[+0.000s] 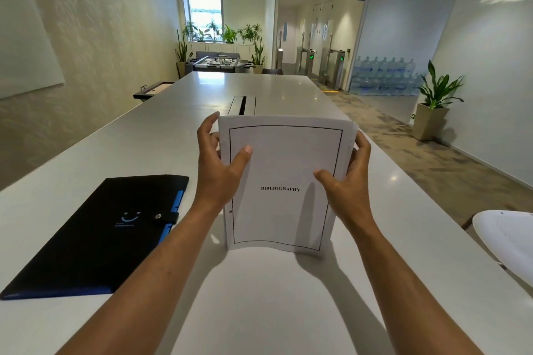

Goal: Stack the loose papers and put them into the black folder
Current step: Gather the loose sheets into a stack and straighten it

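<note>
From the head view, we hold the papers [284, 181] upright in front of us, their lower edge resting on the white tabletop [144, 135]. The left hand [220, 170] grips the left edge and the right hand [346, 181] grips the right edge; on each, the thumb lies on the front sheet, marked "BIBLIOGRAPHY", and the fingers [205, 128] curl behind, pinching the stack. The sheets look gathered, so we judge the stacking nearly done, perhaps being squared. The folder [98, 236] lies flat on the tabletop to our left, apart from the papers, its snap strap fastened. Opening it and sliding the stack inside remain.
</note>
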The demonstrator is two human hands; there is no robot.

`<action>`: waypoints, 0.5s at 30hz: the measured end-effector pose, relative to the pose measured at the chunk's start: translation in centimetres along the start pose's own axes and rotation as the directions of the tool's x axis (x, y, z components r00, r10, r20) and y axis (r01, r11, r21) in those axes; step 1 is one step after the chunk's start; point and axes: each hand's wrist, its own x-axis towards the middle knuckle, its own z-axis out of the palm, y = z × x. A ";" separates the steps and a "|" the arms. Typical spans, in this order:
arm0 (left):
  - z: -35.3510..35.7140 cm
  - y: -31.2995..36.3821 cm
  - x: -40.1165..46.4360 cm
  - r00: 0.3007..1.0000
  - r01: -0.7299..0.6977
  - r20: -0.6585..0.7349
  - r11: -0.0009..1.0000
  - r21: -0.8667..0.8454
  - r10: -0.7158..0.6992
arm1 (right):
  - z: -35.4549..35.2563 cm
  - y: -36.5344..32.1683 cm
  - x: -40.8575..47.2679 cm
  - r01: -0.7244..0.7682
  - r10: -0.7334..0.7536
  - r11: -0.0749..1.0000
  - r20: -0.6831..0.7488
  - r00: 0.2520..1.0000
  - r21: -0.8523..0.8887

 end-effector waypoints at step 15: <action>0.4 3.4 1.4 0.973 -0.228 0.031 0.944 0.240 0.227 | 0.9 -3.3 1.9 0.187 -0.217 0.957 -0.117 0.969 -0.224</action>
